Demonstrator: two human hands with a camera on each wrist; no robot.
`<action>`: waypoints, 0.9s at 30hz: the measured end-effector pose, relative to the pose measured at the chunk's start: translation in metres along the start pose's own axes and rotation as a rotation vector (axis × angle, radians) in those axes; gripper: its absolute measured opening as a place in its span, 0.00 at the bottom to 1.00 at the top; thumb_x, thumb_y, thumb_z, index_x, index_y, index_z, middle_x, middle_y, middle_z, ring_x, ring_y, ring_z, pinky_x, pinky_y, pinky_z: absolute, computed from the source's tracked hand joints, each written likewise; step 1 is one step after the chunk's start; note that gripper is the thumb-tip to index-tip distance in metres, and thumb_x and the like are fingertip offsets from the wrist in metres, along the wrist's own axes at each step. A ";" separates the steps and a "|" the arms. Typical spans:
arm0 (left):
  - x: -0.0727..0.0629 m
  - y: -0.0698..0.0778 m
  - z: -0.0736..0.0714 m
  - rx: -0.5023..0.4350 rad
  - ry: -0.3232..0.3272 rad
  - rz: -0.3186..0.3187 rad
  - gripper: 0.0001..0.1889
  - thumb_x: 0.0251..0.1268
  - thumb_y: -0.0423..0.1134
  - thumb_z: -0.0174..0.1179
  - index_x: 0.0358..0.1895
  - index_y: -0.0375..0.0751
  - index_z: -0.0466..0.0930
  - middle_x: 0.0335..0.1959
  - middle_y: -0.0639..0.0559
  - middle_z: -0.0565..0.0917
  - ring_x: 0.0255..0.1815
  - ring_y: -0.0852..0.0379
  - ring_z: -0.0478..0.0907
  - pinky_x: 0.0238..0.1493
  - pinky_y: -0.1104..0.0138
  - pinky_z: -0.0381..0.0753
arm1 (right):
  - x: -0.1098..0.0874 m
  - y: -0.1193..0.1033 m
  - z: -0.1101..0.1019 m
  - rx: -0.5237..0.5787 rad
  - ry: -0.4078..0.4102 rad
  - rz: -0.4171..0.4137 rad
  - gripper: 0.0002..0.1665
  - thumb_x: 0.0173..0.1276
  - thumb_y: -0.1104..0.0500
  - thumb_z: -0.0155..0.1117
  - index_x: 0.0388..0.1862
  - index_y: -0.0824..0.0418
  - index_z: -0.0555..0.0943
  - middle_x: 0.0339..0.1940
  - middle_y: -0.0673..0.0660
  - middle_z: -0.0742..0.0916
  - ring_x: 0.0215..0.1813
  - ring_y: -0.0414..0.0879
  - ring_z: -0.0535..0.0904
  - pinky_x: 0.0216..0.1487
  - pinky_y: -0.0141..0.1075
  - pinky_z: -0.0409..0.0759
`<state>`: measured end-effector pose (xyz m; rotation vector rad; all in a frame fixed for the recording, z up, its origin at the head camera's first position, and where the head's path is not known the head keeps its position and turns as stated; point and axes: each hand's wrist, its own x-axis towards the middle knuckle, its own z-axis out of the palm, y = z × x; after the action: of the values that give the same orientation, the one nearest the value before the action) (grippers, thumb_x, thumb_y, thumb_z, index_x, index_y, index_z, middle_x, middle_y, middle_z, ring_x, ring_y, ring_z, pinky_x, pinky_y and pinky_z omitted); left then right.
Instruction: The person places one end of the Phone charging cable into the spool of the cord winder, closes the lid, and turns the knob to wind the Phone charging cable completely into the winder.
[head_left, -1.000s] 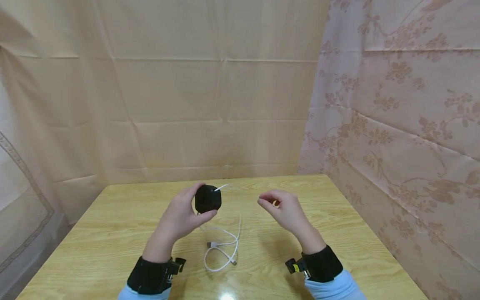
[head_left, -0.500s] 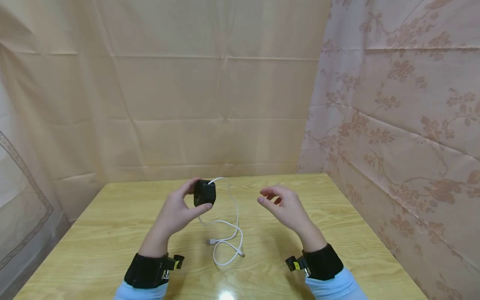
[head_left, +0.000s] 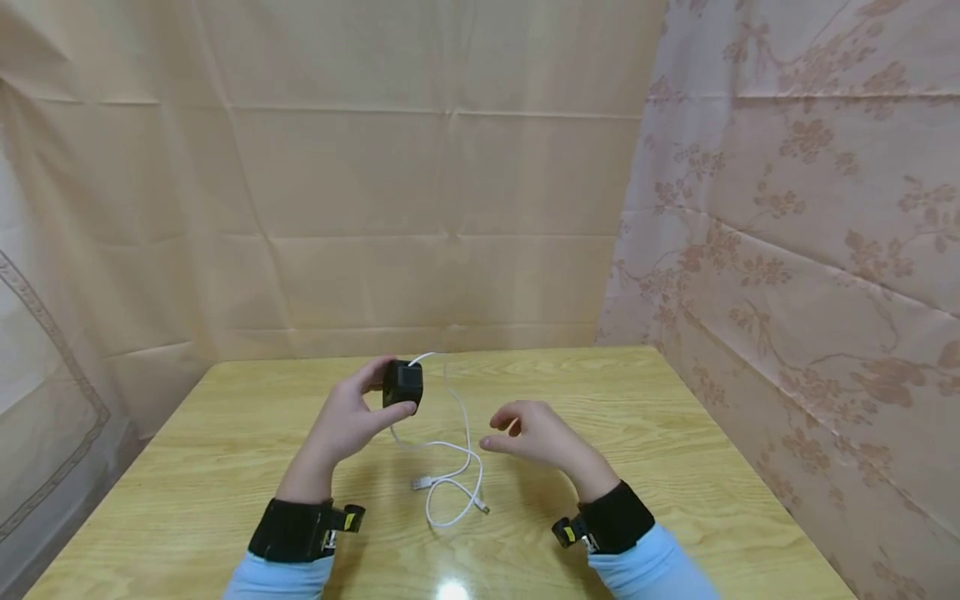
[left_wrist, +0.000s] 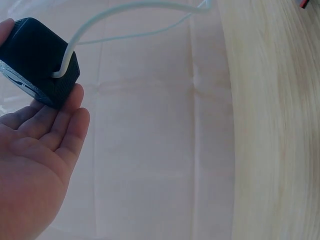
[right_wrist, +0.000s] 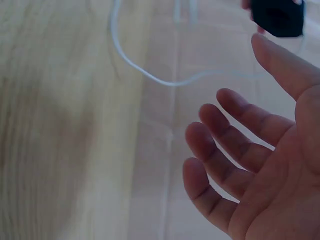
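Note:
My left hand [head_left: 347,421] holds a small black box [head_left: 402,383] up over the table, thumb on the near side and fingers behind. A white USB cable [head_left: 462,417] comes out of the box, as a hole in its side shows in the left wrist view, where the black box [left_wrist: 37,60] is tilted. The cable loops down onto the table, its wide USB plug [head_left: 422,483] and a smaller plug [head_left: 483,506] lying there. To the right of the cable, my right hand [head_left: 538,435] hovers with loosely bent fingers and nothing in them; its palm shows in the right wrist view.
A light wood-grain table [head_left: 660,517] lies under both hands. Behind it hangs a beige curtain [head_left: 375,208], and a floral curtain [head_left: 810,233] borders the right side. Both wrists wear black straps with small cameras.
My left hand has shifted slightly left and turned the black box. The right hand's fingertips have parted, and the hand has moved left and lower, closer to the cable.

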<state>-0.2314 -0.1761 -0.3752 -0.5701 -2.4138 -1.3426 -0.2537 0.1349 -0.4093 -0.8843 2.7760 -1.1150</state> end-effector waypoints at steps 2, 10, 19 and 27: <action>0.000 -0.002 0.000 -0.003 -0.001 -0.007 0.38 0.55 0.43 0.78 0.70 0.40 0.72 0.56 0.46 0.84 0.54 0.46 0.81 0.57 0.47 0.73 | 0.005 0.000 0.007 -0.014 -0.055 0.001 0.27 0.64 0.43 0.75 0.49 0.64 0.86 0.44 0.55 0.88 0.41 0.44 0.81 0.44 0.41 0.81; -0.002 -0.009 -0.001 -0.007 0.001 -0.053 0.39 0.56 0.43 0.78 0.71 0.40 0.72 0.58 0.45 0.84 0.55 0.45 0.80 0.57 0.46 0.72 | 0.020 -0.008 0.026 -0.078 -0.197 -0.028 0.24 0.62 0.46 0.77 0.48 0.61 0.86 0.45 0.55 0.89 0.49 0.50 0.83 0.49 0.41 0.81; -0.002 -0.014 0.001 0.002 0.000 -0.050 0.37 0.55 0.44 0.78 0.68 0.40 0.74 0.55 0.47 0.85 0.54 0.45 0.81 0.55 0.46 0.73 | 0.038 -0.004 0.046 -0.236 -0.251 -0.075 0.11 0.65 0.56 0.72 0.44 0.58 0.88 0.29 0.44 0.83 0.33 0.38 0.77 0.38 0.33 0.77; -0.003 -0.017 0.001 0.010 0.000 -0.069 0.37 0.56 0.45 0.78 0.69 0.41 0.73 0.56 0.46 0.84 0.55 0.42 0.80 0.56 0.42 0.73 | 0.044 -0.001 0.056 -0.296 -0.260 -0.014 0.03 0.66 0.56 0.72 0.33 0.53 0.88 0.25 0.42 0.81 0.29 0.38 0.75 0.33 0.32 0.74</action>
<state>-0.2372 -0.1844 -0.3896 -0.4881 -2.4598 -1.3574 -0.2775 0.0768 -0.4419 -0.9916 2.7548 -0.5467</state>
